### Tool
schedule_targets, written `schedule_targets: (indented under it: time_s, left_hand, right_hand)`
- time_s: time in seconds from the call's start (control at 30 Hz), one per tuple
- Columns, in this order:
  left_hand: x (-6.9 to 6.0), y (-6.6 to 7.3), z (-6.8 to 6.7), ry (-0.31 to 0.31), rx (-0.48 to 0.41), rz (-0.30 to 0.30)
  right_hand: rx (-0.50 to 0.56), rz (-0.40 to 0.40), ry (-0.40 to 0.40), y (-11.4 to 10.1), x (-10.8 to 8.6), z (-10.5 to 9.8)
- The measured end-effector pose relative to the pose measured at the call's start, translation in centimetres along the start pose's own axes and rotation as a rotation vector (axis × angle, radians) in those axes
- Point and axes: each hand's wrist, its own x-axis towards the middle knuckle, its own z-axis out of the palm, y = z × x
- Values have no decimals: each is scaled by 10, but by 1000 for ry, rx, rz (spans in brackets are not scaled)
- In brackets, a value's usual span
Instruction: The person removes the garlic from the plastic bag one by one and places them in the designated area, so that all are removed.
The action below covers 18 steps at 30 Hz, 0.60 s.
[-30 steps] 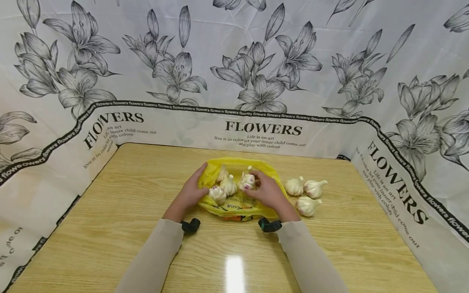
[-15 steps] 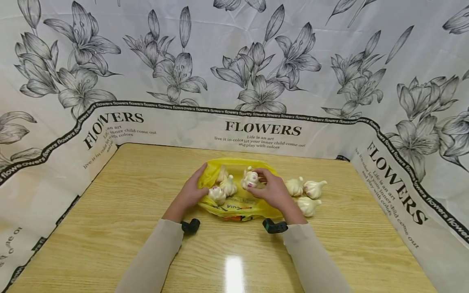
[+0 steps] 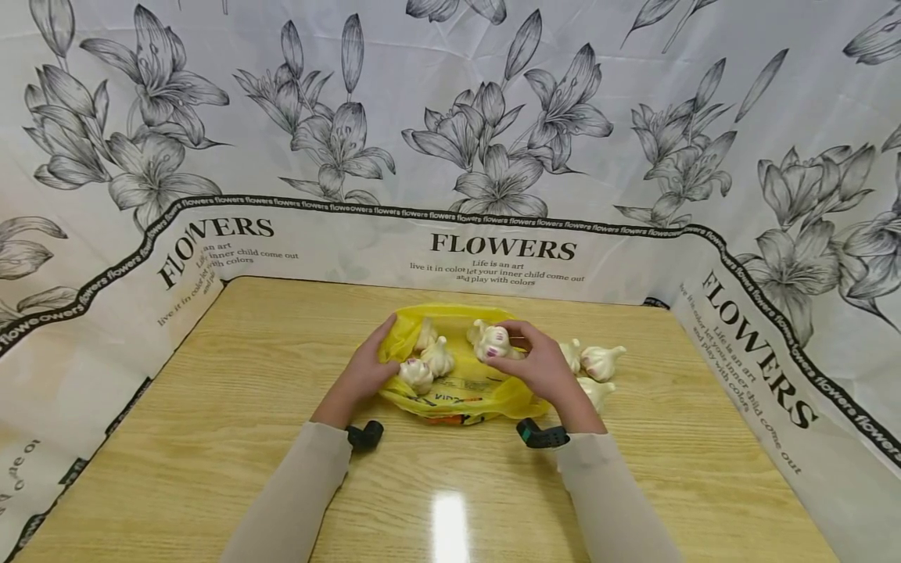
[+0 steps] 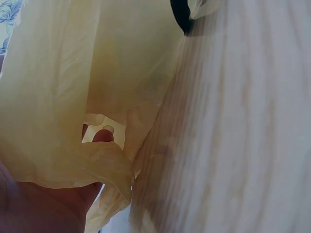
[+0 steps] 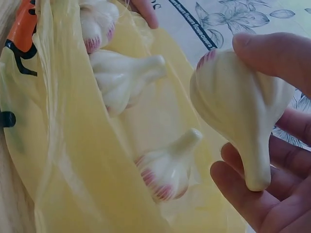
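Observation:
A yellow plastic bag [image 3: 464,395] lies with its mouth spread on the table. My left hand [image 3: 367,366] grips its left rim; in the left wrist view, the bag's film covers much of that hand [image 4: 46,206]. My right hand [image 3: 540,366] holds a garlic bulb [image 3: 495,342] by the bag's right side. The right wrist view shows this garlic bulb [image 5: 238,97] between thumb and fingers, its stem toward the palm. Several garlic bulbs lie inside the bag, among them a pink-streaked bulb [image 5: 167,170] and a bulb [image 3: 438,357] near the left hand.
Right of the bag, three more garlic bulbs sit on the wooden table [image 3: 281,328]: one bulb [image 3: 601,362] at the far right, one bulb [image 3: 594,393] nearer, and one partly behind my right hand. Flower-printed cloth [image 3: 507,270] stands around the table's back and sides.
My right hand has moved right with the garlic bulb, from over the bag's middle toward its right side. Another bulb behind it shows more. My left hand stays on the bag rim.

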Motion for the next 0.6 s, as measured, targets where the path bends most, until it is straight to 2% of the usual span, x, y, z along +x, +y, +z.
schedule_targets:
  time_s: [0.1,0.27,0.6]
  left_hand:
    - [0,0,0,0,-8,-6]
    - [0,0,-1,-3,-12,-4]
    - [-1,1,-1,-6,-5,10]
  right_hand:
    - [27,19,-1,1,-3,-4]
    - [-16,25,14,2,-7,-12]
    - [-3,-34,68,7,-17,-33]
